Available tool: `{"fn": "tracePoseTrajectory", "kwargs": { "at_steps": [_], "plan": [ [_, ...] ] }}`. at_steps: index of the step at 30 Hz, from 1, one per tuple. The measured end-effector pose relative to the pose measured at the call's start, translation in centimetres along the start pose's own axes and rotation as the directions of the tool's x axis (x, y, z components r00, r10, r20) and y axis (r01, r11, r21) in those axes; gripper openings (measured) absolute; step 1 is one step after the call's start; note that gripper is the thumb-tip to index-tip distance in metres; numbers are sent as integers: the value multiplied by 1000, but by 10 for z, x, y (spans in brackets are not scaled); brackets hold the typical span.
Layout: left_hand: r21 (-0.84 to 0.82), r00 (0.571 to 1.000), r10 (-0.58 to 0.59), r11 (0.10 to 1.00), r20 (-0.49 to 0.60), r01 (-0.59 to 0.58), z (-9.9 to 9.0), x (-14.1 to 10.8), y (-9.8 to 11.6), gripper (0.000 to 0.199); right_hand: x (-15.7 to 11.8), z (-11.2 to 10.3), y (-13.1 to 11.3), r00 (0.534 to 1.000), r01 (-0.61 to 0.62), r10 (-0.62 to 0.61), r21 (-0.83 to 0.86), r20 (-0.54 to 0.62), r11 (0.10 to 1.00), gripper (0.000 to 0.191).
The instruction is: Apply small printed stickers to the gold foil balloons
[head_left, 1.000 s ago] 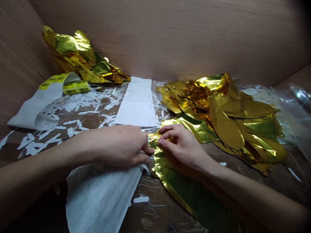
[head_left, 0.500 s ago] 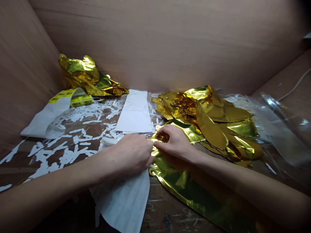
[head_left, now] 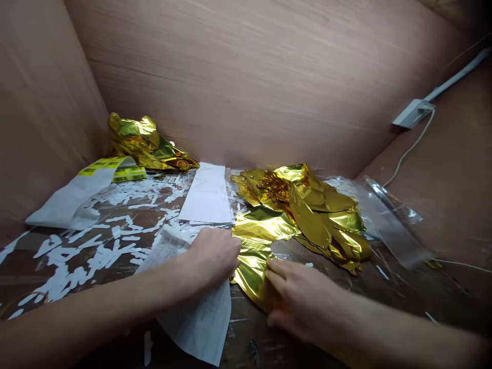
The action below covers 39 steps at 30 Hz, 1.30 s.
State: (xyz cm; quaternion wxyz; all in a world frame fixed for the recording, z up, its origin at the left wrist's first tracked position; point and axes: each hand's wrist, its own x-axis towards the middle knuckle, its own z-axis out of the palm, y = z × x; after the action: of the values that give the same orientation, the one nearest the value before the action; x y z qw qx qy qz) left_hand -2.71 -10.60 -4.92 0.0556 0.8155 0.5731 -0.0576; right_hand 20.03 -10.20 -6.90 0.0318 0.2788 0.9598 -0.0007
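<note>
A flat gold foil balloon point(head_left: 249, 266) lies in front of me, its narrow neck between two wider shiny parts. My left hand point(head_left: 217, 256) is closed at the balloon's left edge, with its fingertips hidden. Beneath that hand and forearm a sheet of white backing paper point(head_left: 203, 328) hangs toward me. My right hand point(head_left: 295, 294), slightly blurred, rests on the near part of the balloon, fingers stretched out and thumb apart. Just beyond the balloon is a heap of crumpled gold foil balloons point(head_left: 319, 205).
A stack of white paper point(head_left: 207, 195) lies by the back wall. Left of it are white paper scraps point(head_left: 115, 241), a yellow label strip point(head_left: 96, 166) and more gold foil point(head_left: 142, 143). Clear plastic bags point(head_left: 392, 220) and a power cable point(head_left: 411, 148) are at right.
My right hand has let go near the left hand and slid toward me and right over the foil. My left hand stays closed at the balloon's edge. The camera view has tilted.
</note>
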Motion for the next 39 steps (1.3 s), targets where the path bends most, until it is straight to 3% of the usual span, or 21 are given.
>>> {"fn": "tracePoseTrajectory", "kwargs": {
  "at_steps": [4, 7, 10, 13, 15, 17, 20, 23, 25, 28, 31, 34, 36, 39],
  "plan": [
    [-32, 1000, 1, 999, -9, -2, 3, 0, -5, 26, -38, 50, -25, 967, 51, -115, -273, -227, 961, 42],
    [-43, 1000, 3, 999, 6, -3, 0, 0, -13, 29, -43, 60, -32, 931, 49, -171, -357, -321, 933, 42],
    [-94, 998, 22, 995, 52, -17, -9, 1, -27, 29, -40, 45, -33, 971, 24, -70, -200, -227, 979, 28],
    [-229, 986, 35, 973, 162, 3, -24, -1, -46, 26, -37, 23, -23, 980, -142, 157, 125, -120, 982, 16],
    [-285, 973, 72, 959, 219, -7, -32, -3, -56, 23, -34, 7, -6, 946, -259, 311, 371, -88, 892, 26],
    [-293, 965, 105, 955, 239, -31, -38, -4, -62, 27, -29, -10, 19, 914, -329, 405, 590, 4, 738, 44],
    [-290, 968, 116, 956, 225, -47, -39, -5, -61, 36, -22, -39, 62, 919, -333, 366, 779, 144, 530, 55],
    [-292, 974, 131, 954, 183, -73, -36, -4, -59, 37, -18, -61, 92, 945, -267, 295, 860, 144, 435, 46],
    [-299, 975, 133, 951, 177, -75, -37, -4, -60, 35, -18, -67, 96, 959, -236, 250, 865, 134, 444, 39],
    [-314, 956, 139, 948, 258, -53, -44, -9, -65, 22, -20, -66, 87, 962, -270, 187, 815, 201, 513, 35],
    [-330, 948, 171, 941, 267, -77, -50, -11, -68, 20, -23, -61, 82, 942, -318, 283, 758, 182, 570, 43],
    [-343, 959, 240, 923, 153, -176, -39, -5, -64, 44, -25, -60, 89, 913, -332, 395, 754, 105, 566, 46],
    [-291, 957, 254, 935, 143, -205, -26, -1, -57, 50, -27, -62, 99, 910, -324, 403, 780, 101, 535, 48],
    [-222, 957, 246, 952, 152, -209, -9, 3, -49, 29, -34, -73, 124, 852, -370, 506, 838, 134, 401, 45]
  ]
}}
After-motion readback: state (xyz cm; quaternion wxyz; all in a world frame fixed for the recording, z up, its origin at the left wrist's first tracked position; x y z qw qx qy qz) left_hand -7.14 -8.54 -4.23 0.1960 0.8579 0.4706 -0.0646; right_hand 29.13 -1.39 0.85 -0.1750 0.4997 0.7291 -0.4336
